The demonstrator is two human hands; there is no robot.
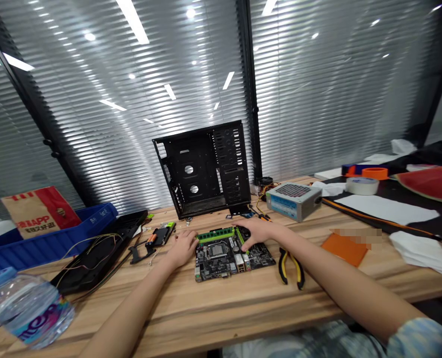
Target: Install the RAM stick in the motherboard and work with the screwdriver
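Note:
A motherboard (224,261) lies flat on the wooden table in front of me, its metal port side towards me. A green RAM stick (216,234) runs along its far side, and a square processor (218,250) sits in its socket. My left hand (184,247) is closed at the board's left edge, by the RAM stick's end; its fingertips are partly hidden. Over the board's right part my right hand (257,234) reaches with thumb and fingers apart, the thumb low near a bright green slot (240,239). Black and yellow pliers (291,268) lie below my right forearm.
An open black computer case (202,171) stands behind the board. To its right is a power supply (294,200). An orange sheet (345,249) and white papers lie further right. At left are a blue bin (82,226), a black panel (94,256) and a water bottle (30,311).

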